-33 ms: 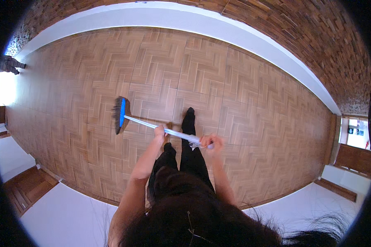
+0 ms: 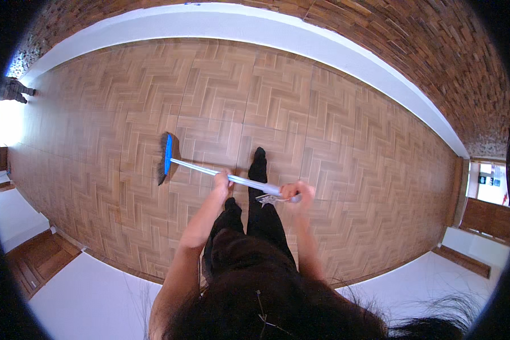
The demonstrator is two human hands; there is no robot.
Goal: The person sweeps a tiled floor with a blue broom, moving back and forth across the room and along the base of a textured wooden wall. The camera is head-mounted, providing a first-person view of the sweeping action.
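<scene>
While the fisheye view bends every straight edge, the wooden floor [image 2: 334, 141] fills most of it, laid in a herringbone pattern of brown blocks and running from the bright doorway at the far left to the right rim. A white baseboard [image 2: 300, 34] curves along its far side, and above that stands a wall of rough brown brick [image 2: 436, 51]. White surfaces border the floor at the lower left and lower right, with a wooden step [image 2: 39, 260] showing at the lower left.

At the bottom centre is the person's dark hair, and below it dark clothing and one dark-socked foot [image 2: 259, 161] stretched forward on the floor.

A broom [image 2: 209, 170] lies slanted across the middle of the view. Its blue head with dark bristles [image 2: 165, 158] rests on the floor to the left of the foot, and its pale handle runs from there down to the right, passing over the leg.

The left hand [image 2: 223, 182] is closed around the middle of the handle, fingers wrapped over it. The right hand [image 2: 293, 191] grips the upper end of the handle, fingers curled tight; something pale, perhaps a loop of cord, hangs just beside it, too small to tell for sure.
</scene>
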